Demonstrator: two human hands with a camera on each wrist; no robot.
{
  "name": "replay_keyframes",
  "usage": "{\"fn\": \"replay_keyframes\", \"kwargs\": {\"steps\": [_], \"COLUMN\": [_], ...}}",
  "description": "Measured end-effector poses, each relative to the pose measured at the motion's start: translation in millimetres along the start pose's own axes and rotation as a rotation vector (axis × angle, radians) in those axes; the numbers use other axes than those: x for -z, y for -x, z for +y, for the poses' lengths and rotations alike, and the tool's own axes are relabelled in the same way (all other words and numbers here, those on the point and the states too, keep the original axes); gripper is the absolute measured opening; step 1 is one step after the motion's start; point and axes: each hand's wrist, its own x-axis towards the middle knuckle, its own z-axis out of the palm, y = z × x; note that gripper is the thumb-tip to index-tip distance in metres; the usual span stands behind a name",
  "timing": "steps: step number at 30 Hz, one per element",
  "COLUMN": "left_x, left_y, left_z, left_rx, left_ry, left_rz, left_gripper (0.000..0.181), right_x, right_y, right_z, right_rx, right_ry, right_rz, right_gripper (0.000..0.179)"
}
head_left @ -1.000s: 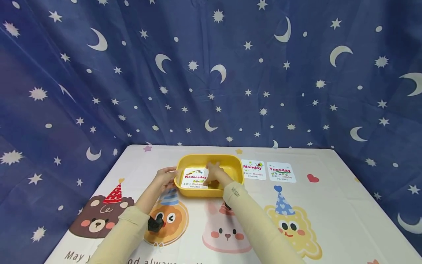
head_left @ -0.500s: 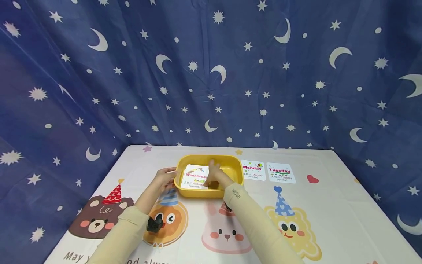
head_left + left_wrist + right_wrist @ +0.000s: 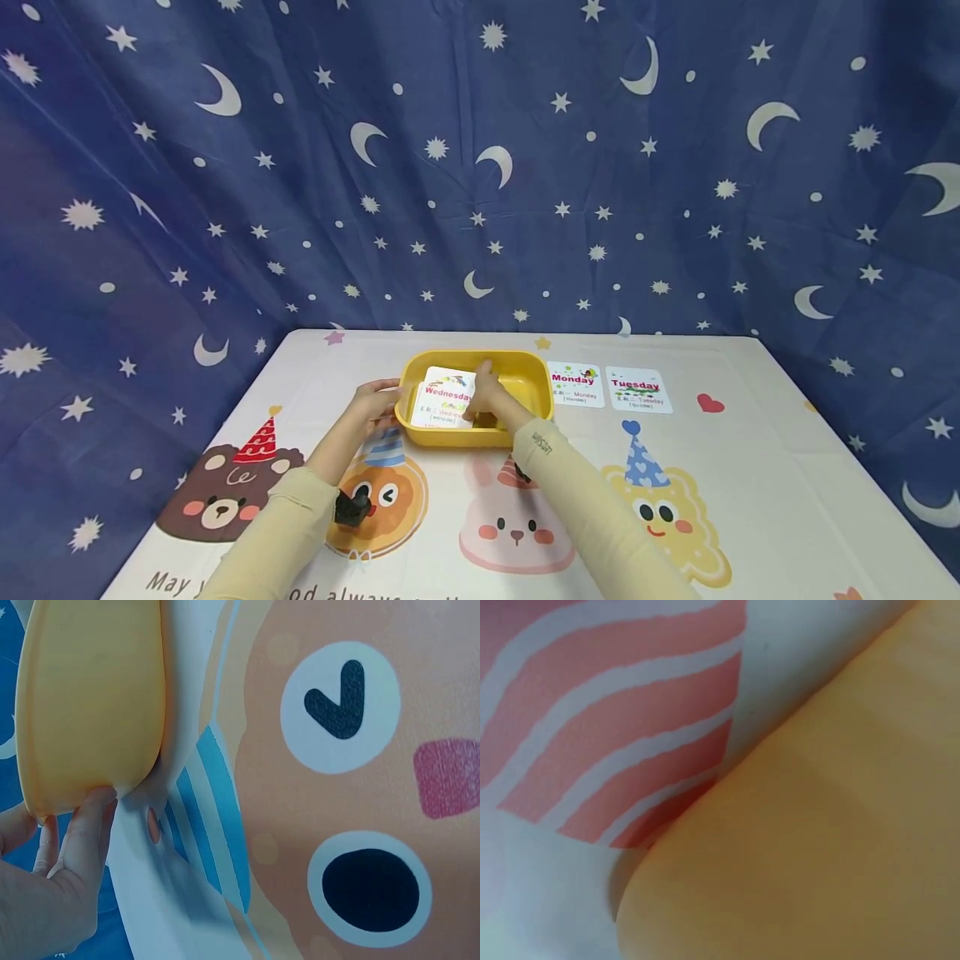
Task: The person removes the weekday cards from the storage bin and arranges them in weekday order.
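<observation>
A yellow plastic tray (image 3: 457, 437) with rounded corners stands on the table. At its left end my left hand (image 3: 375, 404) grips it; the left wrist view has the fingers (image 3: 84, 832) against the tray's outer wall (image 3: 97, 697) and the thumb up at the rim. My right hand (image 3: 491, 396) reaches inside and pinches the right edge of a white "Wednesday" card (image 3: 444, 398), which lies tilted. Below it, a strip of another printed card shows. The right wrist view has only the tray's outer wall (image 3: 802, 840), no hand.
Right of the tray lie a "Monday" card (image 3: 576, 385) and a "Tuesday" card (image 3: 639, 390), side by side. Cartoon faces decorate the white tablecloth (image 3: 787, 467). A dark blue curtain (image 3: 675, 200) with moons and stars hangs behind and along the left.
The "Wednesday" card has shifted up toward the tray's far side and turned a little under my right hand, baring print below it. My left hand and the tray have stayed put.
</observation>
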Motion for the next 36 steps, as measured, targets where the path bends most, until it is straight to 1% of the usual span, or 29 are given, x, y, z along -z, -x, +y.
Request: {"fn": "replay_keyframes", "kwargs": {"steps": [3,5,8,11,13,18,26,30,36], "left_x": [0.0,-0.1,-1.0,-2.2,-2.8,-2.5,-1.6,-2.2,-2.7], "left_y": [-0.9,-1.5,-2.2,-2.3,-1.8,-1.0,-1.1,-0.2,-0.4], "left_z": [0.3,0.5,0.9,1.4,1.5,0.8,1.3,2.1,1.0], "left_rx": [0.010,0.018,0.028,0.031,0.031,0.025,0.020,0.019,0.028], "left_ry": [-0.003,-0.002,-0.001,0.000,0.004,0.020,0.007,0.003,0.006], "left_rz": [0.005,0.008,0.014,0.015,0.015,0.008,0.017,0.019,0.022], "left_gripper": [0.043,0.043,0.043,0.043,0.043,0.044,0.043,0.043,0.044], "right_x": [8,11,13,14,15,16,25,28,29], "right_y": [22.3,27.7,29.2,25.6,22.8,21.5,34.6,38.5,44.0], "right_z": [-11,-11,-9,-5,-3,2,0,-2,-4], "right_rx": [0.025,0.036,0.056,0.069,0.077,0.104,0.159,0.181,0.207], "right_ry": [-0.012,-0.036,-0.103,-0.200,-0.247,-0.320,-0.435,-0.447,-0.445], "right_rz": [0.007,0.005,0.006,-0.005,-0.009,-0.012,-0.064,-0.075,-0.071], "right_gripper": [0.108,0.111,0.100,0.085,0.080,0.077,0.074,0.073,0.071]}}
